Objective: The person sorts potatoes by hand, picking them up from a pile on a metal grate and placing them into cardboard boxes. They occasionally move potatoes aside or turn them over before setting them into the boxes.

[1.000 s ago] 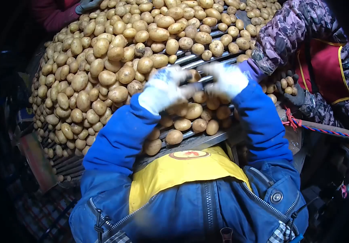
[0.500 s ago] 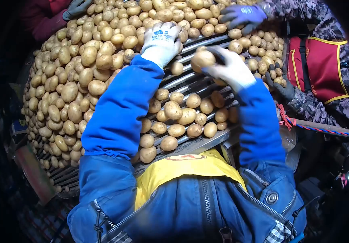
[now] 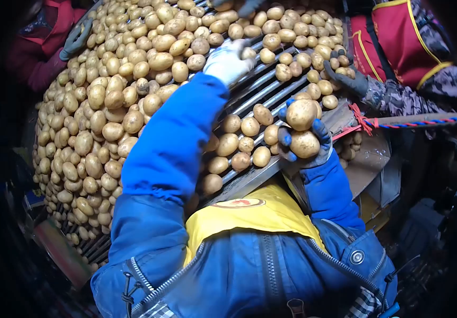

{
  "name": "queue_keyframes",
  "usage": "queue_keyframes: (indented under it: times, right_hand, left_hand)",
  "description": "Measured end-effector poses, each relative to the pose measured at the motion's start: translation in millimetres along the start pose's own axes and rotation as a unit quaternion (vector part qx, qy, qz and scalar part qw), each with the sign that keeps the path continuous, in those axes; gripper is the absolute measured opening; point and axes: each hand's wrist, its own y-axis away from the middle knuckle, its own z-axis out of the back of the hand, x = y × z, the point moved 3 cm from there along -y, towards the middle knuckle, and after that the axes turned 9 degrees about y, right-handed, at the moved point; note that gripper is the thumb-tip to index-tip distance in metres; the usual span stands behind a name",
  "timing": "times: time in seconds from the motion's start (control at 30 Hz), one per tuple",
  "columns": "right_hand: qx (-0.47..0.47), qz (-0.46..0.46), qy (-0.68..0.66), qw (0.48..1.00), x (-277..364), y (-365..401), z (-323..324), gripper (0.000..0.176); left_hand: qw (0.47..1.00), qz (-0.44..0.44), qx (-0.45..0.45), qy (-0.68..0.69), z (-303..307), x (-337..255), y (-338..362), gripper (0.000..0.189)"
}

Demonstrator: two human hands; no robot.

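Note:
My right hand [image 3: 321, 140], palm up in a blue-fingered glove, is closed around a large potato [image 3: 305, 144]. Another large potato [image 3: 301, 114] rests against it at the fingers. Farther up the bars, my left hand [image 3: 228, 62] wears a white glove with its back toward me. A small potato [image 3: 248, 53] sits between its thumb and curled fingers, which are slightly blurred. Several loose potatoes [image 3: 228, 144] lie on the metal bars [image 3: 263, 95] between my arms.
A big heap of potatoes [image 3: 97, 121] fills the left side. Co-workers' gloved hands are at the upper left [image 3: 77, 38], the top [image 3: 247, 6] and the right [image 3: 347, 79]. A rail wrapped in red and blue cord [image 3: 419, 121] runs at right, above a cardboard box [image 3: 369, 159].
My right hand has come down and toward me, turned palm up, and now has two large potatoes. My left hand has shifted slightly right and down. The co-worker's purple glove has left its spot.

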Motion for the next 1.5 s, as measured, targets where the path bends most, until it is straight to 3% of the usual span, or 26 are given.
queue_keyframes:
  times: [0.03,0.07,0.1,0.13,0.23,0.33,0.37,0.43,0.5,0.57,0.6,0.67,0.73,0.77,0.83,0.9,0.97,1.03,1.07,1.1,1.2,1.23,1.3,1.37,1.43,1.5]
  right_hand:
    - [0.03,0.012,-0.026,0.999,-0.1,0.0,2.5,0.071]
    - [0.118,0.021,-0.038,0.992,-0.2,3.0,14.2,0.068]
    - [0.109,0.012,-0.045,0.993,0.1,5.3,20.0,0.068]
    - [0.103,0.007,-0.053,0.993,-1.3,6.8,22.5,0.069]
    - [0.092,-0.009,-0.078,0.993,-10.5,6.0,11.5,0.07]
    - [0.046,0.006,-0.065,0.997,-18.3,12.3,1.9,0.072]
    - [0.016,0.036,-0.047,0.998,-20.9,16.4,20.4,0.072]
    - [-0.029,0.052,-0.032,0.998,-23.6,24.6,26.9,0.073]
    - [-0.035,0.07,-0.046,0.996,-23.4,35.6,3.3,0.062]
    - [0.032,0.109,-0.062,0.992,-18.4,54.3,4.7,0.065]
    - [0.022,0.087,0.028,0.996,-9.5,53.4,-3.7,0.062]
    - [-0.056,0.165,0.073,0.982,7.0,81.1,5.3,0.055]
    - [0.174,0.259,0.122,0.942,38.1,114.7,55.6,0.08]
    - [0.05,0.173,0.186,0.966,57.4,147.6,45.7,0.085]
    - [-0.116,0.18,0.23,0.949,71.9,185.3,42.9,0.086]
    - [-0.285,0.222,0.538,0.761,98.6,221.2,78.1,0.084]
    - [-0.336,0.213,0.527,0.752,107.0,235.4,96.4,0.077]
    - [-0.382,0.299,0.423,0.765,116.9,247.5,86.9,0.069]
    - [-0.4,0.31,0.446,0.738,119.7,249.6,85.4,0.063]
    - [-0.395,0.309,0.444,0.743,119.0,246.3,83.5,0.063]
    - [-0.234,0.259,0.476,0.807,103.1,214.3,57.9,0.059]
    - [-0.147,0.288,0.479,0.816,90.1,193.8,42.4,0.056]
    - [-0.172,0.215,0.506,0.817,58.1,152.5,19.8,0.044]
    - [-0.09,0.202,0.678,0.701,27.0,107.2,-9.9,0.04]
    - [0.015,0.184,0.778,0.6,-13.6,64.7,-34.2,0.044]
    - [0.133,0.154,0.842,0.499,-61.2,25.9,-44.0,0.047]
  left_hand:
    - [0.976,0.138,0.056,0.161,3.0,6.7,5.6,0.054]
    - [0.899,0.221,0.051,0.374,8.1,2.4,17.4,0.053]
    - [0.77,0.295,0.041,0.564,10.4,-1.8,31.1,0.052]
    - [0.709,0.318,0.063,0.626,13.4,-7.2,43.3,0.051]
    - [0.646,0.314,0.054,0.694,13.2,-44.5,85.4,0.052]
    - [0.744,0.178,0.014,0.644,-5.3,-67.9,109.2,0.046]
    - [0.763,0.242,0.024,0.599,-5.0,-80.6,120.6,0.039]
    - [0.942,0.048,0.014,0.331,-0.4,-109.5,129.8,0.035]
    - [0.962,0.015,-0.004,0.273,-11.2,-119.5,138.0,0.037]
    - [0.849,0.151,0.053,0.504,-21.9,-116.9,140.9,0.042]
    - [0.791,0.181,0.078,0.579,-24.0,-115.3,143.9,0.05]
    - [0.777,0.192,0.037,0.599,-26.9,-106.3,151.0,0.052]
    - [0.773,0.207,0.028,0.599,-25.7,-91.5,159.8,0.051]
    - [0.784,0.2,0.023,0.588,-25.0,-87.0,164.2,0.05]
    - [0.772,0.228,0.004,0.594,-20.6,-92.7,169.1,0.039]
    - [0.8,0.226,-0.01,0.556,-22.3,-90.6,172.9,0.038]
    - [0.774,0.234,-0.022,0.588,-19.7,-93.9,176.9,0.036]
    - [0.818,0.235,-0.039,0.524,-12.4,-95.7,179.7,0.05]
    - [0.827,0.226,-0.049,0.512,-8.6,-89.9,181.8,0.045]
    - [0.83,0.226,-0.054,0.507,-6.3,-84.0,184.5,0.045]
    - [0.879,0.193,-0.121,0.419,22.0,-81.9,197.6,0.039]
    - [0.911,0.163,-0.147,0.349,29.8,-71.0,207.1,0.04]
    - [0.963,0.116,-0.178,0.167,59.0,-65.8,225.7,0.042]
    - [0.973,0.078,-0.215,0.025,85.9,-50.0,259.7,0.048]
    - [0.955,0.125,-0.219,-0.158,123.0,-37.8,300.1,0.055]
    - [0.885,0.223,-0.285,-0.293,158.3,2.5,363.8,0.062]
